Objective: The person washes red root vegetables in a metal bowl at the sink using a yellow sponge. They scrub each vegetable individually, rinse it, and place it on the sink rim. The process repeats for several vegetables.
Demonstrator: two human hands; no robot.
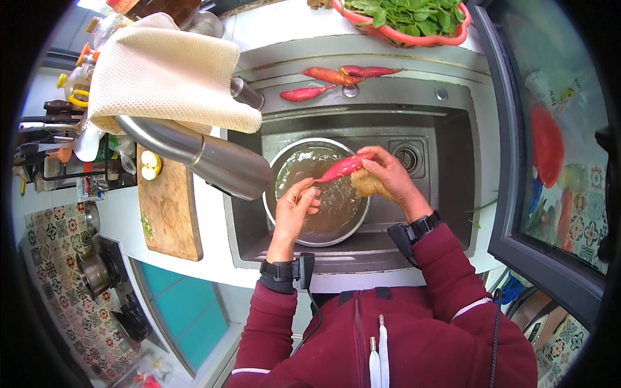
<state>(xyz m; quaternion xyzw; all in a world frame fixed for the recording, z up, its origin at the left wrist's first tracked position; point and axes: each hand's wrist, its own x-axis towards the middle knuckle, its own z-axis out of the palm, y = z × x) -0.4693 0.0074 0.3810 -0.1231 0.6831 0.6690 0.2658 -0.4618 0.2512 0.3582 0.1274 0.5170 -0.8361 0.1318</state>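
A wet red sweet potato [343, 168] is held over a round metal basin [361, 220] of murky water, which stands in the steel sink [449, 160]. My left hand [297, 206] pinches its thin, root-like end. My right hand [390, 177] grips the thicker end and also holds a tan, fibrous scrubbing pad [368, 185] just beneath it. On the sink's back ledge lie a red sweet potato [303, 93], an orange-red one [330, 75] and another red one [376, 71].
A steel faucet [228, 162] draped with a cream cloth [170, 77] reaches over the sink from the left. A wooden cutting board [170, 213] lies left of the sink. Behind it stands a red basin [402, 39] of leafy greens [417, 17]. A dark window frame [514, 242] is at right.
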